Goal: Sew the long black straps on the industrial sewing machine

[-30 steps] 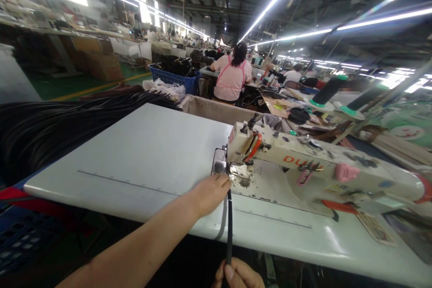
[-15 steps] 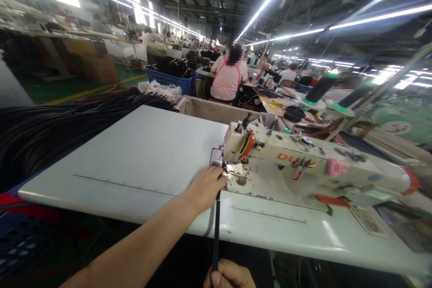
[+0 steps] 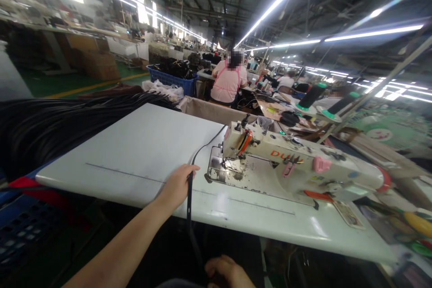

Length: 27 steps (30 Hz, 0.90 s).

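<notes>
Vs 0.5 s ago: your left hand [image 3: 178, 182] (LH) is off the needle area of the white sewing machine w/ orange lettering [image 3: 266, 144], now well to its left. LH is pinching a narrow black flexible strap [image 3: 189, 202] btwn thumb & fingers. Strap was taut btwn hands; now it curves fwd-right from LH over the pale, smooth-topped table [image 3: 151, 139] to the machine head, & hangs slack over the near edge below LH. Metal plate under the needle, R of LH, now uncovered.

Containers: blue plastic basket [image 3: 184, 84], far fwd of LH, heaped w/ dark items. Beige soft-sided bin [image 3: 209, 110], closer, fwd of LH past the table; contents mostly hidden. Big heap of long black strips [image 3: 43, 130] L of LH.

Hard to see: right hand [image 3: 229, 270] (RH), below-right of LH, cut off at bottom; fingers curled, can't tell if gripping. Strap's lower end lost in the dark near RH; far end hidden behind machine head.
</notes>
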Tool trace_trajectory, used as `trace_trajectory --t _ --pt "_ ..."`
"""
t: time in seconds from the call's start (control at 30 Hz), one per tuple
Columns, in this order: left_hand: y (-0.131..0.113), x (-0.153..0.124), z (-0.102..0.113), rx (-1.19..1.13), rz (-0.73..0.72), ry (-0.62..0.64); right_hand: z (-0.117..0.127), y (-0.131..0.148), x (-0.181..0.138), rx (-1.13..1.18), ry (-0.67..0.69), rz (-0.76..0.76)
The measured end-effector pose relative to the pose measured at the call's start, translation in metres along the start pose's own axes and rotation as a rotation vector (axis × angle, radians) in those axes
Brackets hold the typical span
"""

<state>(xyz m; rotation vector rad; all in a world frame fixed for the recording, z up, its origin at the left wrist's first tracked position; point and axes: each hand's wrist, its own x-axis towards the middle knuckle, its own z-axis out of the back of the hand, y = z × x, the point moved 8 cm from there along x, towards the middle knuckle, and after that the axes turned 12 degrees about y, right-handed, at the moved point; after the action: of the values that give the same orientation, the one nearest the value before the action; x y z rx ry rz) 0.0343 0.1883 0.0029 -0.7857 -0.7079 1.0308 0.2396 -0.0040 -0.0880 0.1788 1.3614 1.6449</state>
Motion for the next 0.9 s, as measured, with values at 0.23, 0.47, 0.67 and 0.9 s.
trace_trajectory --t 0.23,0.47,0.67,0.9 --pt "0.003 -0.07 -0.028 -0.801 0.234 0.276 0.028 0.042 -0.008 0.202 -0.296 0.056" --pt "-0.006 -0.113 -0.051 -0.715 0.283 0.484 0.057 0.066 -0.012 0.296 -0.442 0.11" --pt "-0.003 -0.113 -0.05 -0.37 0.315 0.591 0.084 0.06 -0.018 0.307 -0.554 0.089" --pt "-0.015 -0.084 -0.025 0.246 0.338 0.538 0.133 0.057 -0.007 0.257 -0.697 0.093"
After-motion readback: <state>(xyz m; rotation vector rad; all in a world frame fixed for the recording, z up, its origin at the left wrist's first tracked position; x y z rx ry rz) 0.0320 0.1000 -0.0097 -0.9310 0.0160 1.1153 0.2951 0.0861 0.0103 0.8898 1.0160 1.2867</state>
